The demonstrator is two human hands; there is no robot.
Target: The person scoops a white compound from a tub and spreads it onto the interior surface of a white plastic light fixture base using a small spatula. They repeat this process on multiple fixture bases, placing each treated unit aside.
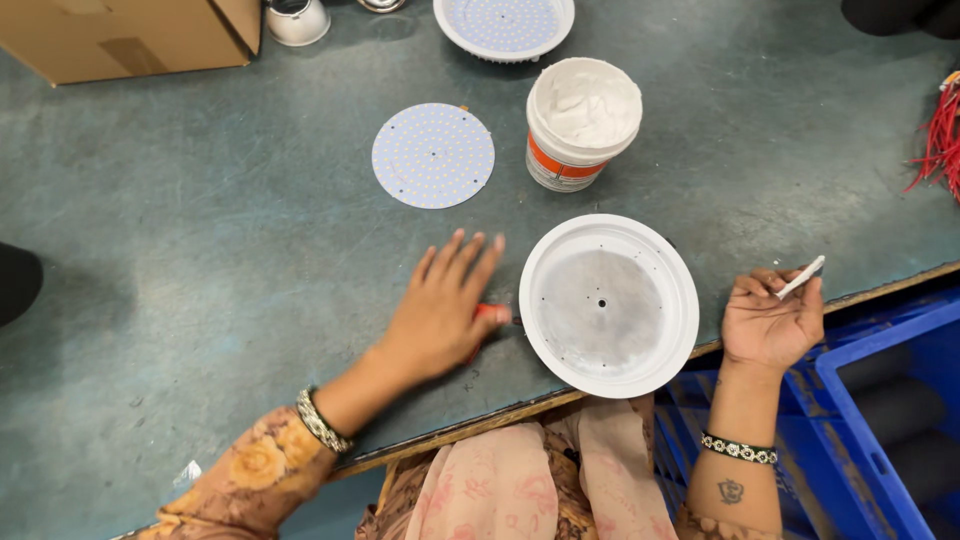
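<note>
My left hand (443, 305) lies flat on the teal table with fingers spread, covering a red-handled tool (489, 313) that peeks out beside it. Just right of it sits a round white lamp housing (608, 304) with a grey inner plate at the table's front edge. My right hand (770, 318) is held palm up past the table's edge, its fingers pinching a small white stick (801, 277). A round LED disc (433, 155) lies flat further back. A white tub of white paste (582, 122) stands next to it.
Another white housing with an LED disc (504, 25) sits at the back. A cardboard box (130, 35) fills the back left corner, a small white cup (297, 20) beside it. Red wires (940, 140) lie at the right edge. Blue crates (860, 400) stand below right.
</note>
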